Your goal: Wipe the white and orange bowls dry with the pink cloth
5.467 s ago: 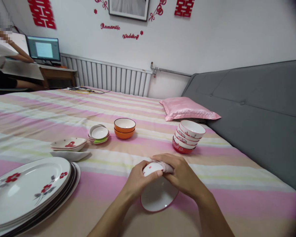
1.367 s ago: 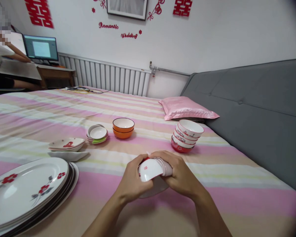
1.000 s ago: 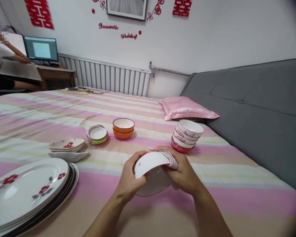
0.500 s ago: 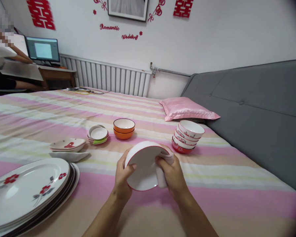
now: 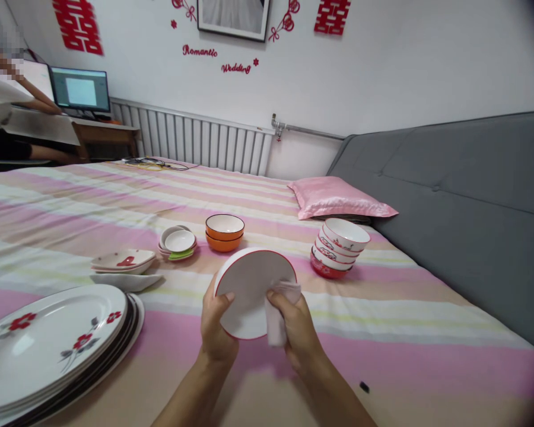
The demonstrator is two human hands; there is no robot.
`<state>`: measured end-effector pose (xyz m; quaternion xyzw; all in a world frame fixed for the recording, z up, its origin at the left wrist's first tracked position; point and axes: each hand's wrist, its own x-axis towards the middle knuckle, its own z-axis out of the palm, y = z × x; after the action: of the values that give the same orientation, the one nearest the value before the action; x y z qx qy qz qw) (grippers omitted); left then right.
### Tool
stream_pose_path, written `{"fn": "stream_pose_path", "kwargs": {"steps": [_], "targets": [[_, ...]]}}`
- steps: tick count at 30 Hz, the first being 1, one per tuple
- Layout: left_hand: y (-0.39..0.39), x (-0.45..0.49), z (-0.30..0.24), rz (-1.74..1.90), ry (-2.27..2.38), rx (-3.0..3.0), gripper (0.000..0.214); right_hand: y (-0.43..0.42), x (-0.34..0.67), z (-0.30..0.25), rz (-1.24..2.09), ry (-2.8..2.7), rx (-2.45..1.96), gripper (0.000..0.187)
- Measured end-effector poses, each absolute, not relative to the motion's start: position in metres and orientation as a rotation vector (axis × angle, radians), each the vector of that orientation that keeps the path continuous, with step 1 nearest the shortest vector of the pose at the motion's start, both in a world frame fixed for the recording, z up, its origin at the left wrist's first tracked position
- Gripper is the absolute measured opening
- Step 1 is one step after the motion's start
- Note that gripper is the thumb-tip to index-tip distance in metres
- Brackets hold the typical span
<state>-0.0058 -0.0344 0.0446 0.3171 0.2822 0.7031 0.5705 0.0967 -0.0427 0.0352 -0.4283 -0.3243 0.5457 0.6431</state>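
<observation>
My left hand (image 5: 218,323) grips the left side of a white bowl (image 5: 247,290) with a thin red rim, its thumb inside the edge. The bowl is tilted so that its inside faces me. A pale pinkish cloth (image 5: 276,323) is pinched in my right hand (image 5: 299,326), thumb on top, and lies over the bowl's right edge. Right of the bowl stands a leaning stack of white and red patterned bowls (image 5: 338,246). Behind it are two stacked orange bowls (image 5: 225,234). The fingers behind the bowl are hidden.
Large flowered plates (image 5: 48,344) are piled at the front left, with shallow dishes (image 5: 123,261) and small saucers (image 5: 178,242) behind them. A small black object (image 5: 364,387) lies on the striped bedsheet (image 5: 409,356). Farther off are a pink pillow (image 5: 340,197) and a seated person (image 5: 9,112).
Both hands and the bowl have shifted slightly left, and the bowl's inside faces me more fully. The cloth has moved left across the bowl's edge. The small black object now shows.
</observation>
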Motion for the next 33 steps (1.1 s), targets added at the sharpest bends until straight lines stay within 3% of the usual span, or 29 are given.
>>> {"fn": "stream_pose_path", "kwargs": {"steps": [20, 33], "targets": [[-0.045, 0.006, 0.025, 1.813, 0.663, 0.702, 0.049, -0.054, 0.078, 0.035, 1.466, -0.537, -0.874, 0.025], [-0.035, -0.007, 0.053, 1.264, 0.704, 1.042, 0.056, -0.027, 0.146, 0.040, 0.883, -0.998, -1.181, 0.021]]}}
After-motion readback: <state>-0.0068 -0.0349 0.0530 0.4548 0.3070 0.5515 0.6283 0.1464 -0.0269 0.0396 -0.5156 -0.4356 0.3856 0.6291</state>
